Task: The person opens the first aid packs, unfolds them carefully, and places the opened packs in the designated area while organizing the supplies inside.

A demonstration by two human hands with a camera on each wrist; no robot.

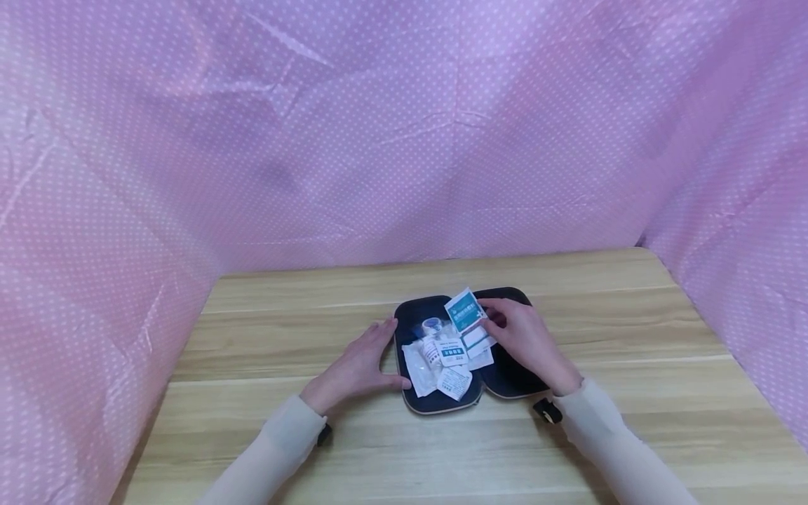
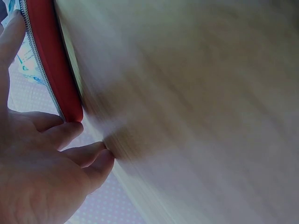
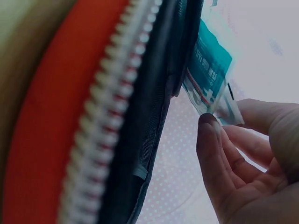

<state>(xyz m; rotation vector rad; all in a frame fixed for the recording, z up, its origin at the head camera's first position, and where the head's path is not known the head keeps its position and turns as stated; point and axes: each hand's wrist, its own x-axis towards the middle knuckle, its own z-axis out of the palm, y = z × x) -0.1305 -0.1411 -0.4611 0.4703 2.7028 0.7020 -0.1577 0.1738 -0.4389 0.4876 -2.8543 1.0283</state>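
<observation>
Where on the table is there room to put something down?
The table has bare wood left of the left hand, beyond the case up to the pink cloth, and right of the right hand. The case's left half is crowded with packets and a small roll; the right hand, pinching a teal packet, hangs over its right half.

The case (image 1: 508, 375) lies on the table (image 1: 631, 337) — packets (image 1: 453, 352) mostly in its left half (image 1: 413, 312), cloth (image 1: 404, 140) behind.
</observation>
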